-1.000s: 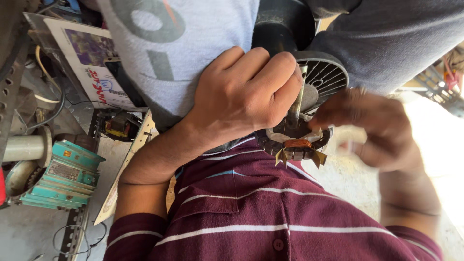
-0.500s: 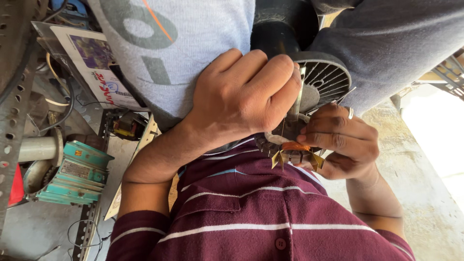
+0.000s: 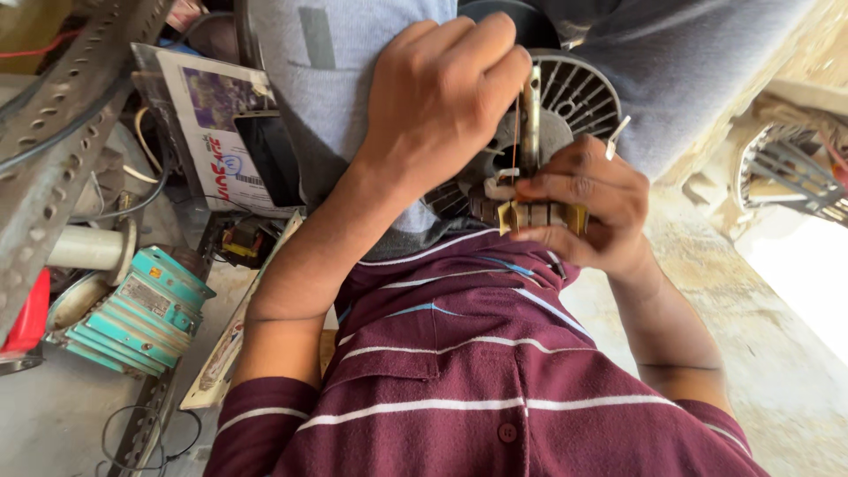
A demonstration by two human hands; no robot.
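The right hand (image 3: 579,208) curls its fingers (image 3: 548,187) shut around a small motor core (image 3: 530,212) with yellow slot paper, held at chest height just above the maroon striped shirt (image 3: 459,353). The left hand (image 3: 437,93) is closed in a loose fist, its fingers pinching a thin metal strip (image 3: 530,115) that stands upright on the core. Behind both sits a ribbed fan wheel (image 3: 579,88). Well to the left, a teal motor (image 3: 132,305) lies on the floor (image 3: 53,415).
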